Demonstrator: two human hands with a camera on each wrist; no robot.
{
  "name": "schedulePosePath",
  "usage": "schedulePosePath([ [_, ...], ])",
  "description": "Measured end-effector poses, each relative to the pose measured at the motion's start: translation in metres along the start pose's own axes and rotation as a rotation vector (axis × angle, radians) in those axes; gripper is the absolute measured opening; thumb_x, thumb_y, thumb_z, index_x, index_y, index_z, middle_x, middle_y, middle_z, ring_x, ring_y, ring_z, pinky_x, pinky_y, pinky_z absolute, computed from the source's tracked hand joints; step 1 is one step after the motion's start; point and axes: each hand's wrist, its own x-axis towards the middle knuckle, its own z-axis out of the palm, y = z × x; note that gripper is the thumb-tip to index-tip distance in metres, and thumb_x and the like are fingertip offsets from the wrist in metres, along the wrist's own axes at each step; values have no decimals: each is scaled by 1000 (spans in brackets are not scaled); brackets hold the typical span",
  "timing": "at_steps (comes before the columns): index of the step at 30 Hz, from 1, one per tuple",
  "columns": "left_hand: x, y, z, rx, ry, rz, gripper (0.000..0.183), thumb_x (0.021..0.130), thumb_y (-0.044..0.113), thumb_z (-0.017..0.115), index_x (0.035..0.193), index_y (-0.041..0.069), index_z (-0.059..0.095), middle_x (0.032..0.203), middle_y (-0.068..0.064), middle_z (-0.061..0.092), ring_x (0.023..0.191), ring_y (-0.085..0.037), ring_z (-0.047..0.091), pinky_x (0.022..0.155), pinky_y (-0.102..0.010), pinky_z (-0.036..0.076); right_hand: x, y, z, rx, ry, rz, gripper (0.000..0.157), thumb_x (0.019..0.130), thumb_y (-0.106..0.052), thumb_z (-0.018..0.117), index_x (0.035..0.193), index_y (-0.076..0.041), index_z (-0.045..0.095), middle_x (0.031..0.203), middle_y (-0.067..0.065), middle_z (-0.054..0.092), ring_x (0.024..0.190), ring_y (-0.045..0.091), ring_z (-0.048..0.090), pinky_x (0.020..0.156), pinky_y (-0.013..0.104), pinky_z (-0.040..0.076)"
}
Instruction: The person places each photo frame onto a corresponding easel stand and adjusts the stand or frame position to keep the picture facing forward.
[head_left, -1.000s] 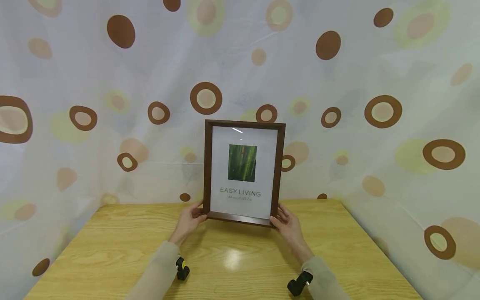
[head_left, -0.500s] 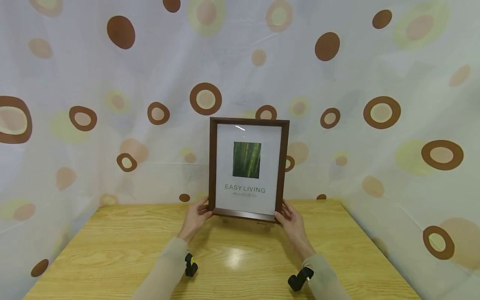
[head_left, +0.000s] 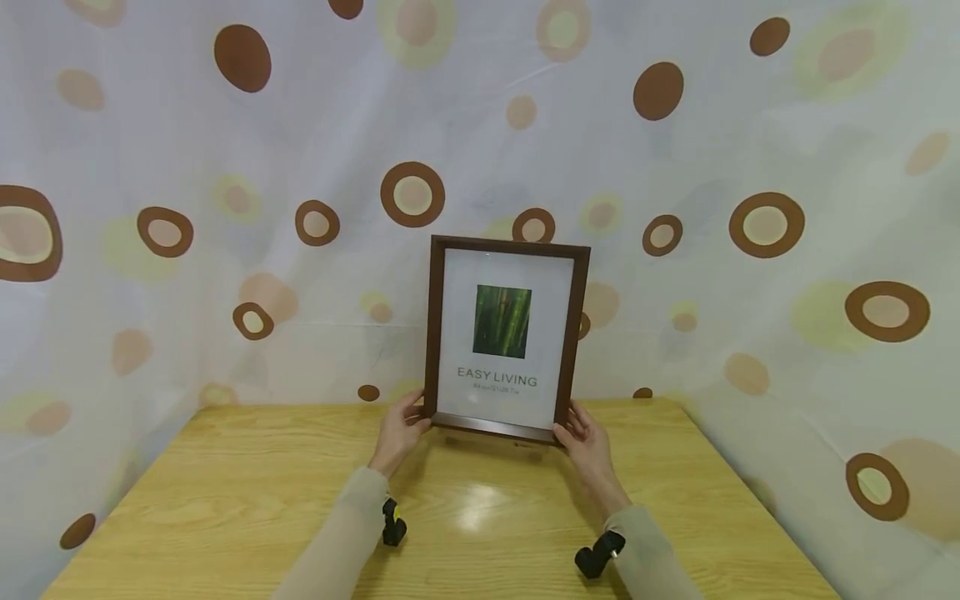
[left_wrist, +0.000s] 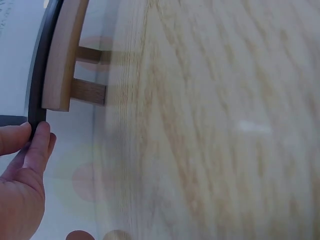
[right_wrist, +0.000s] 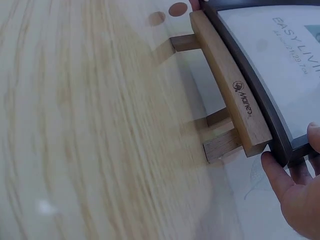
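A dark brown picture frame (head_left: 507, 333), with a green bamboo picture and the words EASY LIVING, stands nearly upright toward the back of the table, leaning slightly sideways. My left hand (head_left: 399, 433) pinches its lower left corner between thumb and fingers. At the lower right corner, my right hand (head_left: 588, 450) does the same, thumb on the front. Under the frame's bottom edge, the right wrist view shows a small wooden easel (right_wrist: 230, 85) with a printed logo on its ledge and short legs on the table. Part of this easel (left_wrist: 62, 60) also appears in the left wrist view.
The light wood table (head_left: 247, 492) reaches back to a white curtain (head_left: 480, 108) patterned with brown, pink and green circles, which also hangs along both sides. A black wrist camera (head_left: 393, 523) sits on the left sleeve and another black camera (head_left: 600, 554) on the right one.
The picture frame has shifted a little to the right, with both hands keeping hold of its lower corners. The left hand and forearm have moved right most; the right hand moved only slightly.
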Motion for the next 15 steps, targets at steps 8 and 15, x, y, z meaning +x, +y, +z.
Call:
schedulePosePath([
  [8, 2, -5, 2, -117, -57, -33, 40, 82, -16, 52, 121, -5, 46, 115, -27, 49, 101, -39, 51, 82, -49, 48, 2, -1, 1, -81, 2, 33, 60, 88, 0, 55, 141, -3, 27, 136, 21, 38, 122, 31, 39, 88, 29, 46],
  [15, 0, -6, 3, -208, -123, -170, 40, 88, -11, 45, 124, 3, 36, 114, -26, 44, 97, -37, 52, 82, -50, 47, -4, 3, -4, -113, -86, 61, 59, 88, -1, 57, 136, 10, 26, 127, 31, 38, 111, 37, 47, 82, 35, 50],
])
